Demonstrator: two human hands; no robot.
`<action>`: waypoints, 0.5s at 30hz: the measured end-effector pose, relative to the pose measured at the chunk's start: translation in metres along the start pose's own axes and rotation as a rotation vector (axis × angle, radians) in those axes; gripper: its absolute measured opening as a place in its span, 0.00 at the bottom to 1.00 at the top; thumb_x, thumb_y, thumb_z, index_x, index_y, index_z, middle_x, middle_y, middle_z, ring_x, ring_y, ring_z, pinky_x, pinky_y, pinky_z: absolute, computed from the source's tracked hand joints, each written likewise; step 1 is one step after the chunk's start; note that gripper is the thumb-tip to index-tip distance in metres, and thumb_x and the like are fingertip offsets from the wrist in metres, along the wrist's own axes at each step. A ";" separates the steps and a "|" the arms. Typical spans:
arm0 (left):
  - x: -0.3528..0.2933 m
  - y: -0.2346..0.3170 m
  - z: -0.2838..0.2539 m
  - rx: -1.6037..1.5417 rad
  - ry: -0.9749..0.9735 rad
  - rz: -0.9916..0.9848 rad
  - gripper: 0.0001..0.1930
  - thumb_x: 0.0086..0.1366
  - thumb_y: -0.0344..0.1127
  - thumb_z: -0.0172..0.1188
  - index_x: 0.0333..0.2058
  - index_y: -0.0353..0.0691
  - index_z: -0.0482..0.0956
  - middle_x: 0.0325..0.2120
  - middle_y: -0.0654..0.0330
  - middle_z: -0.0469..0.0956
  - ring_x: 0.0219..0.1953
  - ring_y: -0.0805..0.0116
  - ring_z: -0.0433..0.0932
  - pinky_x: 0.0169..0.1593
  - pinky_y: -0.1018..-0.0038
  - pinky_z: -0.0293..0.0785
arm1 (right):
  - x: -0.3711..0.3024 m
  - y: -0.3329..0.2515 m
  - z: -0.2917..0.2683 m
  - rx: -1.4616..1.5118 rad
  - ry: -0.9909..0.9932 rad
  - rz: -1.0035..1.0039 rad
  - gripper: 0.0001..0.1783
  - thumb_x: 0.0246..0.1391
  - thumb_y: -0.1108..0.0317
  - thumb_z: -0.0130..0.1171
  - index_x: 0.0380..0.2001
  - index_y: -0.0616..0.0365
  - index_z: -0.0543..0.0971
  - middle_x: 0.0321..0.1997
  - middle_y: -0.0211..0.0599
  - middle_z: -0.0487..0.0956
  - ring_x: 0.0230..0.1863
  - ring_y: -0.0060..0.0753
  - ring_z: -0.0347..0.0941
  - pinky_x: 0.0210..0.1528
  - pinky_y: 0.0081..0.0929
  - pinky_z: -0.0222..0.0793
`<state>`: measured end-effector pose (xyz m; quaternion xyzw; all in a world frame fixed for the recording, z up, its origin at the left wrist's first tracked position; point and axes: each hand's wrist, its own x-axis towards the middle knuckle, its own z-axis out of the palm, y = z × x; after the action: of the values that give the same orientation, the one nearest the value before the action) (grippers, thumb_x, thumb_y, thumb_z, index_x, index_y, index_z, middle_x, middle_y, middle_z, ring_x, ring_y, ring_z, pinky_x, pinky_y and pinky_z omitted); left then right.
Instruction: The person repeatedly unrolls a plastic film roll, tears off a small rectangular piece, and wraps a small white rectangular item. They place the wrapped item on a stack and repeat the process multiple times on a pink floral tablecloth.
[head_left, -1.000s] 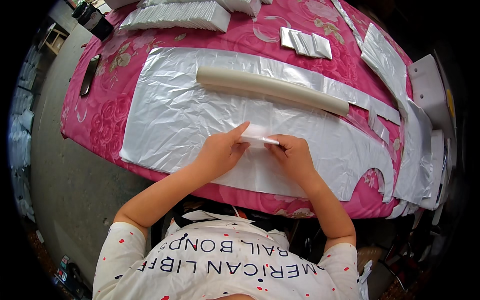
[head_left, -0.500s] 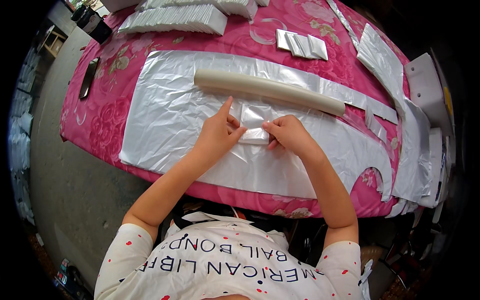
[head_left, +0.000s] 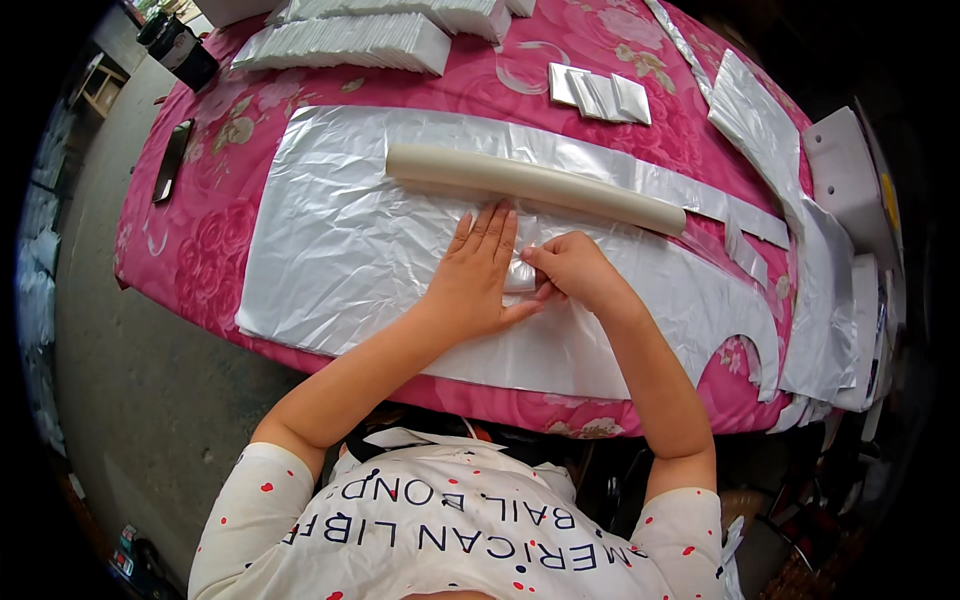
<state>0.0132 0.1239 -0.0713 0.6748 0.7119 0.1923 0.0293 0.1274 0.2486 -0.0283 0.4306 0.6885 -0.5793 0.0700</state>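
A small folded square of thin, shiny plastic film lies on the stack of large silvery-white plastic sheets. My left hand rests flat over its left side, fingers stretched toward the far side, and hides much of it. Thumb and fingers of my right hand pinch the right edge of the folded film. Just beyond both hands, a long beige tube lies across the sheets, slanting toward the right.
Rows of folded white packets stand at the far left, and a few silvery packets lie farther right. A phone and dark jar sit at the left edge of the pink floral tablecloth. White boxes stand right.
My left hand has gone from holding the film's left edge with fingertips to lying flat over it, shifting right. My right hand keeps its pinch at nearly the same place.
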 end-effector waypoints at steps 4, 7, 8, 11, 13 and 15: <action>0.000 -0.002 0.000 -0.045 -0.036 -0.009 0.55 0.49 0.67 0.52 0.60 0.23 0.46 0.62 0.40 0.47 0.67 0.52 0.41 0.67 0.60 0.33 | -0.011 0.004 0.008 -0.113 0.132 -0.084 0.16 0.44 0.60 0.61 0.19 0.66 0.77 0.16 0.39 0.76 0.18 0.30 0.74 0.22 0.26 0.68; 0.000 -0.001 0.001 -0.039 -0.048 -0.014 0.56 0.49 0.69 0.52 0.60 0.23 0.45 0.63 0.41 0.45 0.67 0.51 0.40 0.67 0.60 0.31 | -0.024 0.000 0.011 -0.363 0.234 -0.147 0.15 0.38 0.62 0.64 0.19 0.65 0.77 0.18 0.43 0.77 0.21 0.37 0.75 0.26 0.29 0.69; 0.000 -0.001 0.000 -0.035 -0.047 -0.013 0.57 0.49 0.69 0.52 0.60 0.22 0.44 0.63 0.41 0.44 0.67 0.50 0.39 0.67 0.60 0.31 | -0.028 -0.003 0.012 -0.460 0.270 -0.156 0.14 0.36 0.62 0.64 0.19 0.65 0.78 0.19 0.44 0.77 0.23 0.40 0.75 0.28 0.31 0.70; -0.006 -0.004 -0.001 -0.033 0.042 -0.025 0.57 0.48 0.66 0.56 0.62 0.26 0.43 0.63 0.40 0.46 0.67 0.49 0.41 0.67 0.60 0.32 | -0.036 -0.001 0.004 -0.728 0.259 -0.181 0.13 0.35 0.65 0.65 0.23 0.63 0.78 0.19 0.41 0.77 0.25 0.38 0.75 0.28 0.32 0.69; -0.013 -0.003 -0.009 -0.080 0.096 -0.022 0.53 0.50 0.61 0.58 0.62 0.29 0.44 0.63 0.40 0.46 0.67 0.48 0.41 0.67 0.60 0.34 | -0.038 -0.002 0.009 -0.818 0.325 -0.241 0.14 0.37 0.64 0.65 0.26 0.63 0.77 0.24 0.40 0.78 0.28 0.39 0.75 0.33 0.33 0.69; -0.032 -0.005 -0.024 -0.231 0.150 -0.062 0.47 0.53 0.54 0.59 0.61 0.30 0.48 0.62 0.41 0.48 0.66 0.49 0.45 0.66 0.61 0.39 | -0.034 -0.007 0.018 -0.869 0.367 -0.438 0.17 0.39 0.62 0.64 0.32 0.63 0.76 0.31 0.42 0.77 0.35 0.41 0.74 0.39 0.33 0.68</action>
<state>0.0041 0.0874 -0.0575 0.6284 0.7056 0.3219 0.0594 0.1366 0.2159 -0.0084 0.3022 0.9404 -0.1559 -0.0023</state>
